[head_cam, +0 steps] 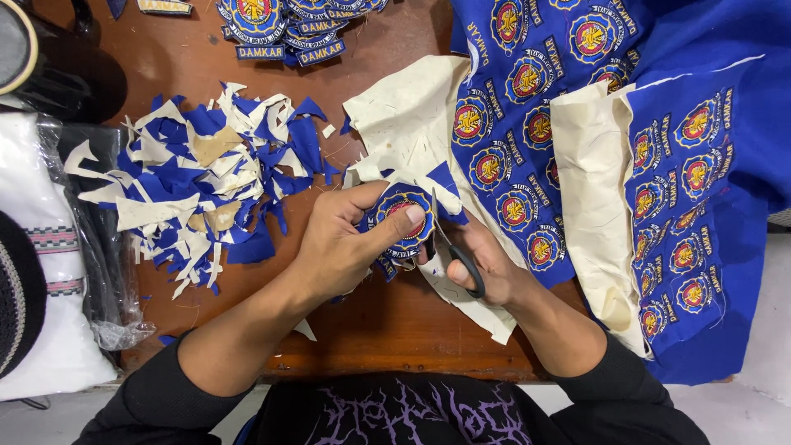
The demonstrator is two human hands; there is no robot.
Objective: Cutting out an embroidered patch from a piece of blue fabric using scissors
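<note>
The embroidered patch (401, 221) is round, with a blue border, a ring of yellow stitching and a red and yellow emblem at its centre; ragged blue cloth and cream backing still cling to its edges. It sits over the wooden table (387, 317), just in front of the person, pinched in the left hand (342, 247), whose thumb lies across the face of the patch while the fingers curl underneath it. The right hand (486, 259) is just beside it, closed around the dark handles of a pair of scissors (457, 251), whose blades point up toward the right edge of the patch, touching or nearly touching the cloth there; I cannot tell whether the blades are apart. To the right of both hands, a large blue fabric sheet (700, 156) with many uncut patches of the same design drapes over the table, its cream backing (412, 115) folded up in places. Well to the left lies a heap of blue and cream offcuts (198, 177), and a pile of finished patches (288, 25) rests at the far edge.
</note>
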